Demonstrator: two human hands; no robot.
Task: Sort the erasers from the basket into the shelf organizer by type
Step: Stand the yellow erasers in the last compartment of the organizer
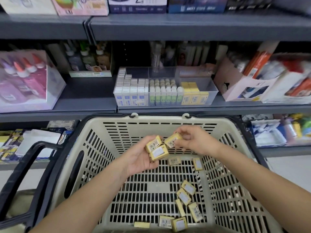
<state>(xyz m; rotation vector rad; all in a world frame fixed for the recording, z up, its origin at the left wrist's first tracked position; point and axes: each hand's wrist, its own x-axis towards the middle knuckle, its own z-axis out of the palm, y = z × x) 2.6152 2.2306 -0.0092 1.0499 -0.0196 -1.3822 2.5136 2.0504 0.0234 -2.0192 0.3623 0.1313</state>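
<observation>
Yellow erasers [184, 196], barcode labels [165, 221], box [242, 91] marked 51

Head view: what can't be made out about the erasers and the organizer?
Head view only.
- Labels on the yellow erasers: text too small, blurred.
- Rear compartments of the organizer: blurred, contents unclear.
- In the left hand: two erasers visible; any beneath are hidden by them.
- The top-shelf boxes: cut off by the upper edge.
</observation>
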